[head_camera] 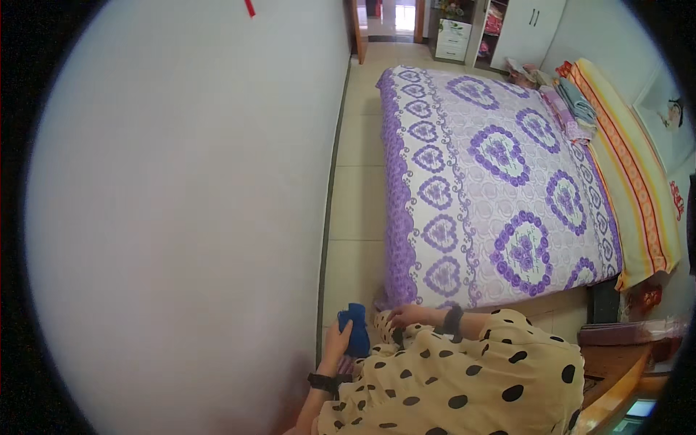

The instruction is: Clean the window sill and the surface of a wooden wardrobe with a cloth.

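Note:
My left hand (335, 348) grips a blue cloth (356, 329), which looks folded, low in the picture between the wall and the bed. To its right, my right hand (409, 315) is held over the cream, black-dotted garment (435, 375) that I wear, close to the near corner of the bed. Nothing shows in its loosely bent fingers, though their undersides are hidden. Both wrists carry black bands. Beyond the hands lies a bed with a purple heart-patterned bedspread (500, 155).
A plain white wall (179, 206) fills the left side, with a strip of tiled floor (356, 201) beside the bed. Folded textiles (576, 103) and a long striped pillow (625, 174) line the bed's right side. At the back are a doorway, drawers (453, 41) and a wardrobe (524, 35).

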